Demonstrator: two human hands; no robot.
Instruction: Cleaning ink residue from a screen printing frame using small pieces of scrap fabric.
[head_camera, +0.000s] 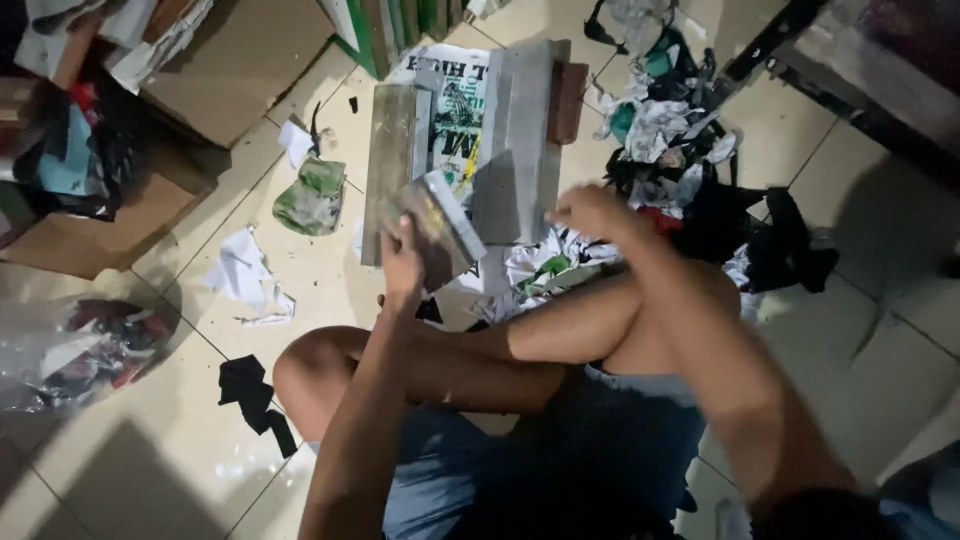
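A cluttered home workroom: tiled floor (880, 330) strewn with fabric scraps (680, 150), cardboard boxes (230, 60) left of the fingers, grey boards (520, 130) just beyond them.

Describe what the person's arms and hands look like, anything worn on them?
Both arms are bare, with no sleeves in view. The left hand and the right hand wear no gloves; the right one is blurred, so rings or a watch cannot be ruled out. No markings are visible.
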